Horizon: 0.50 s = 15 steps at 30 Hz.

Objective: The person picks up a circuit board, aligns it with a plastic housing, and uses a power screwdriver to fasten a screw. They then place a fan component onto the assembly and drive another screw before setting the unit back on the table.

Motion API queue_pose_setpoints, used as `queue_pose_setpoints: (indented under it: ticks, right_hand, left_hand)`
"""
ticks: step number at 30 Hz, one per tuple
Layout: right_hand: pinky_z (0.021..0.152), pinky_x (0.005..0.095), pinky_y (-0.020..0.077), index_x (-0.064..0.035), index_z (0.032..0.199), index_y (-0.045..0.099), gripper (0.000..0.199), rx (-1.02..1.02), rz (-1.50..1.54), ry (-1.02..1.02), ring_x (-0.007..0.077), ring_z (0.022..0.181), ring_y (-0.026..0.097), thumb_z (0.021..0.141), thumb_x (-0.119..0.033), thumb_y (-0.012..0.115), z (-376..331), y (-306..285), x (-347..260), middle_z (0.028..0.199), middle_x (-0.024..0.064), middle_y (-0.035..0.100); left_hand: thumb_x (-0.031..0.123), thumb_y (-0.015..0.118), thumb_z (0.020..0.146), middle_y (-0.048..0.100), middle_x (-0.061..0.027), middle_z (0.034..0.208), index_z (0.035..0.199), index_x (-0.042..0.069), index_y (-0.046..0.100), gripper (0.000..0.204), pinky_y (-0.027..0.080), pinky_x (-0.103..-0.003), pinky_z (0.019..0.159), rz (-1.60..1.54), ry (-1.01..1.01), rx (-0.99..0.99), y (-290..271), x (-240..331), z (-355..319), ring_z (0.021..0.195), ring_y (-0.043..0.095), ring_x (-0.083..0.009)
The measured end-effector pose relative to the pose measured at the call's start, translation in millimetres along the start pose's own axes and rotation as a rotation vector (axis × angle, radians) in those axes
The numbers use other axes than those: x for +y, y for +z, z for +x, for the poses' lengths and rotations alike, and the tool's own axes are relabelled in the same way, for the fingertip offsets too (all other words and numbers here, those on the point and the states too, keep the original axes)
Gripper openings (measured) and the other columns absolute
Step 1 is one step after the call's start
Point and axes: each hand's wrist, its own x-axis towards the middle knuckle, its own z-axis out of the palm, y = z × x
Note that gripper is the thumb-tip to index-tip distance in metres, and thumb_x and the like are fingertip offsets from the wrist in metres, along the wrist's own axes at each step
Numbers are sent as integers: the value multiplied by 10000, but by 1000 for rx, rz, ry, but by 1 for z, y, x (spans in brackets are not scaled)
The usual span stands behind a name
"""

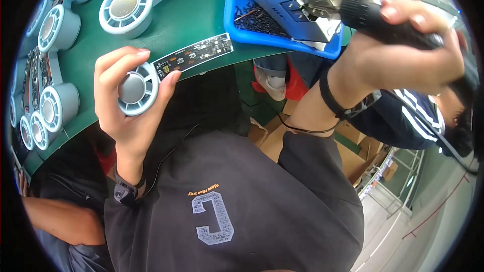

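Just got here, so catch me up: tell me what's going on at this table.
The person's left hand holds a light-blue round piece, its attached circuit board strip reaching right over the green table. The right hand grips a black tool, its end pointed at the metal mechanism on a silver box in a blue tray. Small dark pieces lie in the tray, and more light-blue pieces sit on the table at left.

White shoe (275,85); cardboard (276,143); co-worker's white-striped dark clothing (403,121); white metal rack (414,179) at right.
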Motion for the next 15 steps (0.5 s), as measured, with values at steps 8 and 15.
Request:
queue_pose_setpoints:
  ticks: [8, 15]
  right_hand:
    - [546, 365, 501, -61, 791, 486, 291, -15, -91, -81, 227, 473, 521, 959, -295, 450, 1, 4, 8, 668, 80, 485]
    - [552, 361, 509, -63, 734, 472, 316, -65, -163, -156, 246, 470, 534, 946, -296, 451, 1, 16, 11, 650, 89, 483]
  left_hand:
    - [-80, 911, 775, 654, -169, 1187, 1260, -8, 623, 568, 551, -340, 935, 28, -19, -40, -5, -4, -2, 1076, 668, -249]
    - [-73, 921, 769, 655, -173, 1187, 1270, -8, 616, 590, 552, -343, 937, 8, 16, -58, -7, -7, -2, 1077, 669, -252]
